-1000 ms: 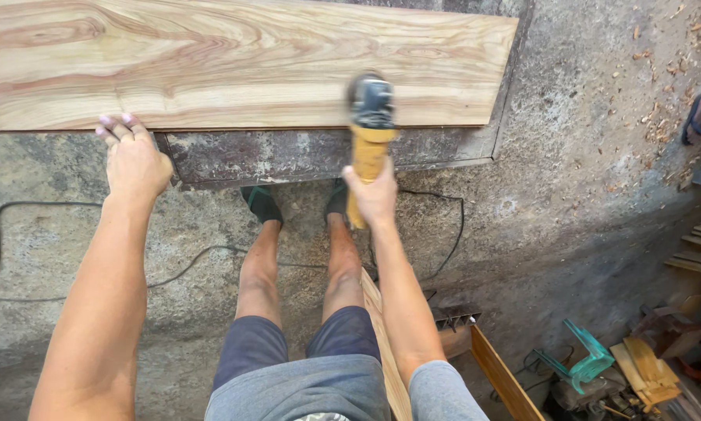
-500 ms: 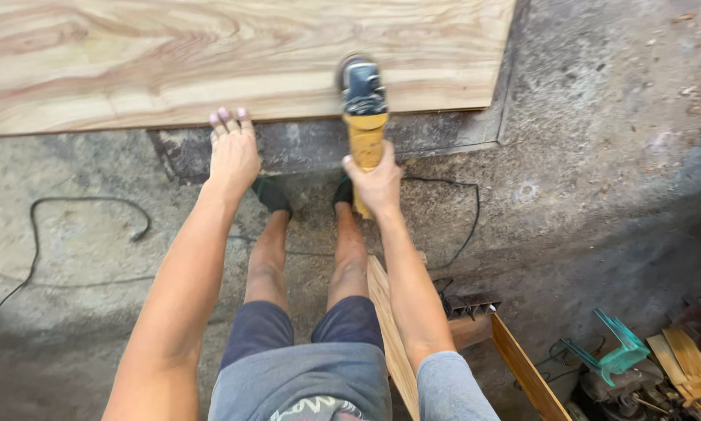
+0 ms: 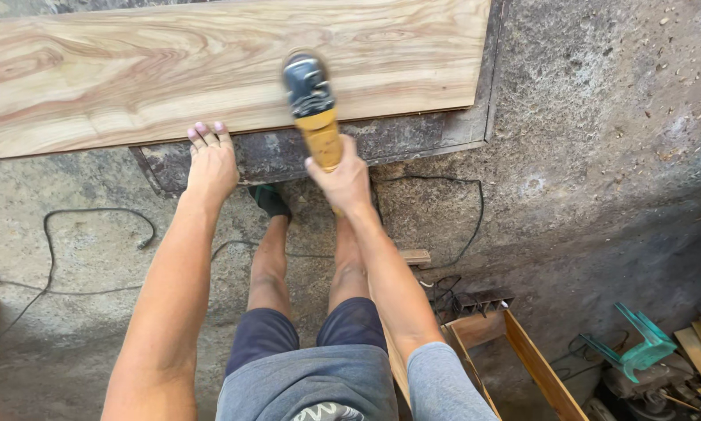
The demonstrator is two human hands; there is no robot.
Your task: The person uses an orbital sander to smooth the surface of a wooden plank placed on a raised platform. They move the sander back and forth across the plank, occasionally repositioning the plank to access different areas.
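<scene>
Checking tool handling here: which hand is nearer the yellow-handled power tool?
Right. The right hand grips the yellow handle of the power tool, whose head sits on the wooden board. The left hand is off to the tool's left, fingertips at the board's near edge, not touching the tool.

Even daylight fills the scene, soft and without hard glare. The pale, long wooden plank with brown grain [image 3: 226,70] is the brightest surface and reads crisply. The rough grey concrete floor [image 3: 600,156] is well lit at upper right and falls into dim shade toward the lower right corner, where the teal metal clamp [image 3: 639,347] sits in gloom. The forearms cast only faint, soft shadows. The dark head of the yellow-handled power grinder [image 3: 313,105] is slightly smeared by motion blur. Straight edges bow a little near the frame borders, a wide-lens effect.
</scene>
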